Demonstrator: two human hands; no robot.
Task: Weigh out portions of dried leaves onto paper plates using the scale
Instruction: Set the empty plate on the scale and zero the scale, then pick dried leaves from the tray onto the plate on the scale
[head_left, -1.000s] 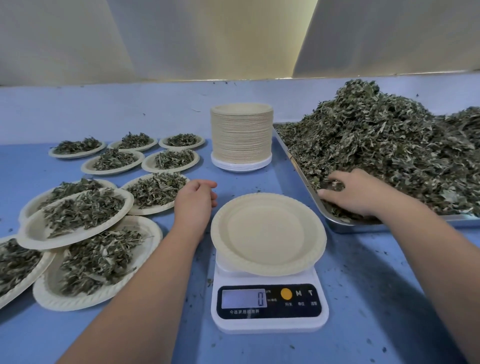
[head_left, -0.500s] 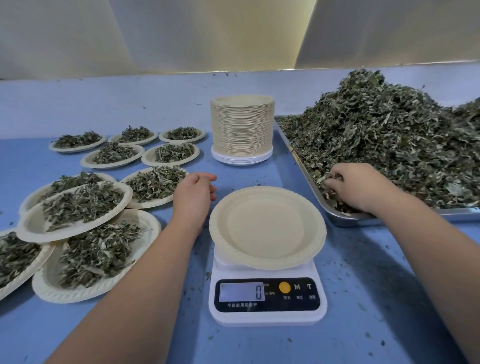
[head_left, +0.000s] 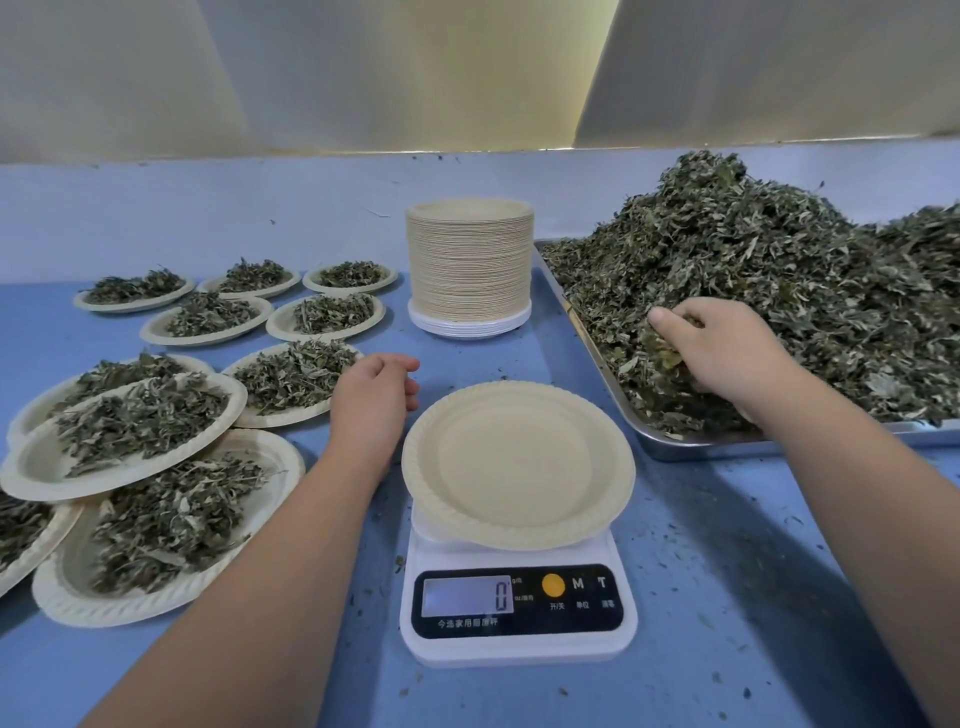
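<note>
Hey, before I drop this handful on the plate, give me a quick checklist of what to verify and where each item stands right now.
1. The scale is zeroed: its display reads 0. Ok.
2. The plate on the scale is empty. Ok.
3. The right hand has a grip on the leaves in the tray: its fingers are curled into the pile. Ok.
4. The left hand is off the plate: it rests on the table right beside the rim, holding nothing. Whether the wrist touches the rim: cannot tell.
5. The way from tray to plate is free: only table with a few crumbs between them. Ok.
</note>
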